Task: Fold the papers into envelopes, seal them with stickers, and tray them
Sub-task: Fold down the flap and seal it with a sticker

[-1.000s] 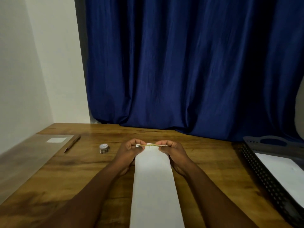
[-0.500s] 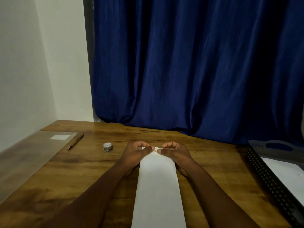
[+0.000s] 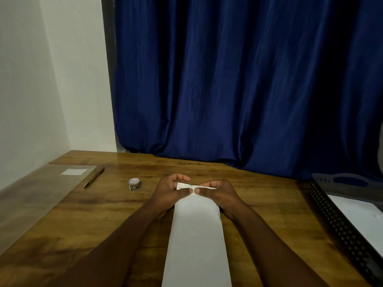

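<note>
A long white folded paper (image 3: 196, 235) lies lengthwise on the wooden table (image 3: 103, 214), running from the near edge away from me. My left hand (image 3: 171, 189) and my right hand (image 3: 219, 191) pinch its far end from either side, thumbs almost touching at the middle, with the end folded over between the fingers. A small roll of stickers (image 3: 134, 183) stands on the table to the left of my left hand. At the right edge sits a dark perforated tray (image 3: 335, 220) with white paper (image 3: 360, 220) inside.
A pen (image 3: 94, 176) lies at the back left beside a clear sheet with a small white slip (image 3: 74, 172) on it. A blue curtain (image 3: 238, 90) hangs behind the table and a white wall stands to the left.
My thumbs have come together at the middle of the paper's far end, and the raised end has been pressed down flatter. The view has shifted slightly rightward and down.
</note>
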### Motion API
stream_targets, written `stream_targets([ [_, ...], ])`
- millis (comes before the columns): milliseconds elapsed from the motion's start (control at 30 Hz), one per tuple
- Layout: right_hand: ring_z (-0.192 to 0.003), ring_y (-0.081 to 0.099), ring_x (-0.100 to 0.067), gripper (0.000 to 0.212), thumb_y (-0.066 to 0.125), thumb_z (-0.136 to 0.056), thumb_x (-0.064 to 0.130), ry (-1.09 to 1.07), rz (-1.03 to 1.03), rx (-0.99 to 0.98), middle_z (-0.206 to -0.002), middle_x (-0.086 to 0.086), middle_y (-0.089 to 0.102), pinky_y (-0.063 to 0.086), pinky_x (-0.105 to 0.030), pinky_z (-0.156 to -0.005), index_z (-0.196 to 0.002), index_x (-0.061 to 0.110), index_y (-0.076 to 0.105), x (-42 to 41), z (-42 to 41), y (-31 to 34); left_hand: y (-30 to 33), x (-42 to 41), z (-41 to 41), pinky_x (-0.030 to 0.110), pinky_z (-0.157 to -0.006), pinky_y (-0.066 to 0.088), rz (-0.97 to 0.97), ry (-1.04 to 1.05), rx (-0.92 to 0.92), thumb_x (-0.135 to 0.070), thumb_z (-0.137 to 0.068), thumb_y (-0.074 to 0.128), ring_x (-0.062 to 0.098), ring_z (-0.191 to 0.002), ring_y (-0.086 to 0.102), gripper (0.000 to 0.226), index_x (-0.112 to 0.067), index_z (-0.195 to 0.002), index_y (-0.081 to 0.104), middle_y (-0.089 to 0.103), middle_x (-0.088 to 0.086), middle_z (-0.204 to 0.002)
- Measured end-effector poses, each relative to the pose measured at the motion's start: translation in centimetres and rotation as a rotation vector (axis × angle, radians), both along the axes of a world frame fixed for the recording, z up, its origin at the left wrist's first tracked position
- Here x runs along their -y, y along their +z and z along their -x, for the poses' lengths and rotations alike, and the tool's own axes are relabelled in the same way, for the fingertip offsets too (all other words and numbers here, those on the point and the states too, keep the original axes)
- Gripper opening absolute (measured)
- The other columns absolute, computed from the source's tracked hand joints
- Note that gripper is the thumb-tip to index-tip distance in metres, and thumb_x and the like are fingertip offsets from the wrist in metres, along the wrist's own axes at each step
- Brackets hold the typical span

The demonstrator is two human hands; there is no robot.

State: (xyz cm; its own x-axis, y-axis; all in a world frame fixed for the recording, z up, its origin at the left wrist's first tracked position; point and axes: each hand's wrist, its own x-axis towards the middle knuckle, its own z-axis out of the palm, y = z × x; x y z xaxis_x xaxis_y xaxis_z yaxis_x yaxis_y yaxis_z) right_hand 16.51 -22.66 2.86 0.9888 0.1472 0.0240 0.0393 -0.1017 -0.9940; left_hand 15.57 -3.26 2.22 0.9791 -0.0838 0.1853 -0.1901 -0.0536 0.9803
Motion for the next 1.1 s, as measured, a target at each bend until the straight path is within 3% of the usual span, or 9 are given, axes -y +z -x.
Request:
stream_targets([
  [133, -0.071, 0.077, -0.015, 0.017, 0.089, -0.077, 0.013, -0.017, -0.007, 0.0, -0.084, -0.005, 0.081, 0.058, -0.022, -0.056, -0.091, 0.009, 0.079, 0.0, -0.1, 0.0, 0.1, 0.1, -0.1, 0.026, -0.061, 0.058, -0.024, 0.009, -0.023, -0.002, -0.086, 0.079, 0.016, -0.076, 0.076, 0.031, -0.019, -0.11, 0.069, 0.079, 0.004, -0.089],
  [300, -0.071, 0.077, -0.016, 0.019, 0.089, -0.076, 0.013, -0.047, -0.035, 0.013, -0.085, -0.006, 0.081, 0.058, -0.024, -0.057, -0.092, 0.008, 0.079, 0.0, -0.1, -0.1, 0.2, 0.1, -0.2, 0.029, -0.067, 0.06, -0.023, 0.01, -0.078, -0.027, -0.092, 0.077, 0.021, -0.083, 0.078, 0.02, -0.012, -0.105, 0.077, 0.081, 0.006, -0.092],
  [633, -0.076, 0.078, -0.018, 0.013, 0.09, -0.075, 0.015, -0.091, 0.017, 0.024, -0.083, -0.001, 0.081, 0.058, -0.024, -0.058, -0.084, 0.014, 0.08, 0.3, -0.8, -0.4, 0.2, 0.3, -0.1, 0.023, -0.058, 0.058, -0.083, 0.05, -0.1, -0.015, -0.093, 0.076, 0.016, -0.078, 0.079, 0.007, -0.012, -0.099, 0.076, 0.082, 0.002, -0.09],
  [800, -0.073, 0.078, -0.017, 0.018, 0.091, -0.073, 0.018, -0.047, 0.007, 0.006, -0.083, -0.002, 0.081, 0.057, -0.022, -0.055, -0.085, 0.013, 0.08, 0.5, -0.7, -0.1, 0.4, 0.3, 0.0, 0.025, -0.062, 0.06, -0.092, 0.058, -0.114, -0.02, -0.092, 0.077, 0.015, -0.081, 0.079, 0.017, -0.012, -0.108, 0.076, 0.082, -0.002, -0.09],
  [967, -0.076, 0.078, -0.018, 0.023, 0.09, -0.076, 0.022, -0.051, -0.059, 0.012, -0.087, -0.004, 0.081, 0.058, -0.023, -0.058, -0.093, 0.011, 0.079, 0.5, -0.6, -0.2, 1.0, 0.4, 0.5, 0.026, -0.071, 0.062, -0.082, 0.042, -0.133, -0.035, -0.088, 0.08, 0.01, -0.087, 0.078, 0.029, -0.025, -0.114, 0.07, 0.081, -0.008, -0.097],
  [1033, -0.076, 0.078, -0.019, 0.022, 0.089, -0.077, 0.023, -0.077, -0.095, 0.016, -0.086, -0.003, 0.081, 0.06, -0.026, -0.058, -0.094, 0.013, 0.079, 0.5, -0.5, -0.2, 1.5, 0.3, 1.1, 0.02, -0.066, 0.06, -0.135, 0.021, -0.155, -0.041, -0.084, 0.082, 0.003, -0.086, 0.077, 0.033, -0.034, -0.112, 0.065, 0.078, -0.015, -0.096],
  [1100, -0.079, 0.079, -0.023, 0.02, 0.089, -0.078, 0.024, -0.116, -0.13, 0.022, -0.086, -0.002, 0.081, 0.063, -0.031, -0.062, -0.093, 0.015, 0.079, 0.7, -0.5, -0.1, 1.9, 0.1, 1.8, 0.023, -0.07, 0.061, -0.18, -0.018, -0.192, -0.046, -0.08, 0.084, 0.005, -0.089, 0.077, 0.044, -0.035, -0.117, 0.063, 0.078, -0.014, -0.102],
])
